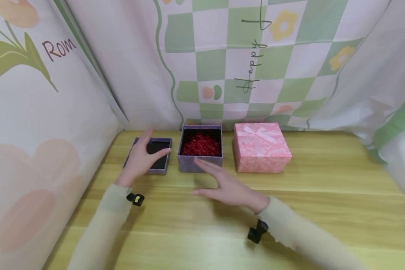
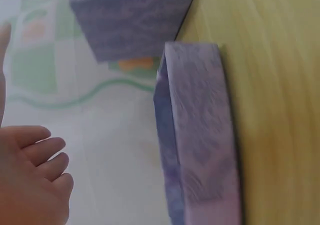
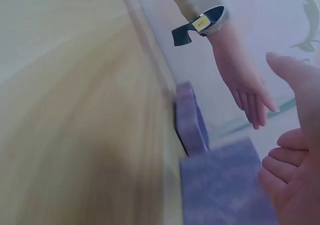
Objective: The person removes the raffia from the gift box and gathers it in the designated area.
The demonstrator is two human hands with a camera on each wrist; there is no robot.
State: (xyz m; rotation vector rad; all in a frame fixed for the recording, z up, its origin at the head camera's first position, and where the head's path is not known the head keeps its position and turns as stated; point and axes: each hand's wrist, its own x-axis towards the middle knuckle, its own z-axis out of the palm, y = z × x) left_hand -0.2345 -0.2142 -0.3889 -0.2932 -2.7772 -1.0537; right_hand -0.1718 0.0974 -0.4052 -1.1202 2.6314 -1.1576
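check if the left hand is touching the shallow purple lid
Apart. The left wrist view shows it: the left hand lies clear of the shallow purple lid, with pale cloth visible in the gap between them.

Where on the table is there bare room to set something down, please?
Bare table: front middle, between the sleeves; and a wide patch right of the pink box, bordered by the cloth. Crowded: the back row, where lid, purple box and pink box leave only narrow gaps.

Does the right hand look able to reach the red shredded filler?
Probably yes: the red shredded filler lies uncovered in the open purple box, and the right hand, empty, is near its front.
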